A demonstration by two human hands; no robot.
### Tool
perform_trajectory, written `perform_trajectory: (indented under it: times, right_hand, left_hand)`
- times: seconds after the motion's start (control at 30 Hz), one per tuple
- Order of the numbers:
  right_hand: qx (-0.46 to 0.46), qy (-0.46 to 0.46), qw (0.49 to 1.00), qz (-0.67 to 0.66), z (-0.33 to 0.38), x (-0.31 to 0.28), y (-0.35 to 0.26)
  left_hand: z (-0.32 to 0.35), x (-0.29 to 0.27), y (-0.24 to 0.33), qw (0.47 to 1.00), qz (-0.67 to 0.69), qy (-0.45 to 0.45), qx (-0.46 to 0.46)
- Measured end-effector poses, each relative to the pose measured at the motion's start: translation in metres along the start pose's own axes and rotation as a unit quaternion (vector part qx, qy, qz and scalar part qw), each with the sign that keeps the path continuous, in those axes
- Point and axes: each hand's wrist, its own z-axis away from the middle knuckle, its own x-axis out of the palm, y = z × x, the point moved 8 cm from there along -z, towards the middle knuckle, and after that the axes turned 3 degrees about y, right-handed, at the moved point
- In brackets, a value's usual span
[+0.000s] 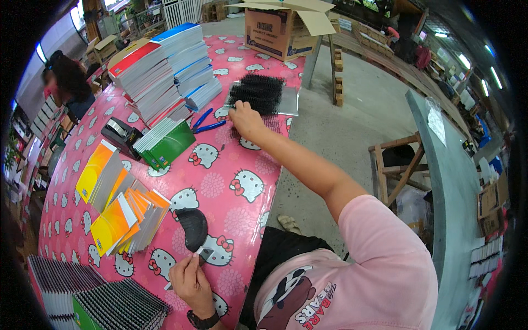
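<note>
My right hand [247,120] reaches across the table to a pile of black spiral binding coils [256,91]. Its fingers are bent and pinched at the pile's left edge, on a coil. More coils lie partly under the hand and wrist. Close to the table's near edge, my left hand [190,279], with a black watch on the wrist, is closed. Its thumb and fingers pinch a small flat grey-and-silver piece [205,253], whose kind I cannot make out. Just beyond these fingertips lies a black curved pad [192,228]. The coils rest on a clear plastic sheet [291,101].
Yellow-orange notebooks [115,225], green notebooks [175,144], a black tape dispenser [121,135] and blue-handled pliers [209,125] lie on the pink table. Tall paper stacks [148,82] and an open carton [280,33] stand behind. Coil-bound notebooks [121,302] sit lower left. Another person [71,82] is at far left.
</note>
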Motion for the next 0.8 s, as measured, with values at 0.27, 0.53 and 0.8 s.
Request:
perform_trajectory:
  times: [0.27,0.53,0.8]
  right_hand:
    - [-0.015,-0.061,0.997,0.047,0.002,0.013,0.015]
    - [-0.004,-0.086,0.994,-0.061,-0.011,0.015,0.005]
    - [-0.204,-0.17,0.853,-0.449,0.06,-0.085,-0.116]
  left_hand:
    - [-0.004,0.001,-0.001,1.0,0.009,0.004,0.022]
    - [-0.001,-0.004,-0.004,1.0,0.003,0.008,0.017]
    - [-0.002,-0.008,-0.008,1.0,0.016,0.019,0.012]
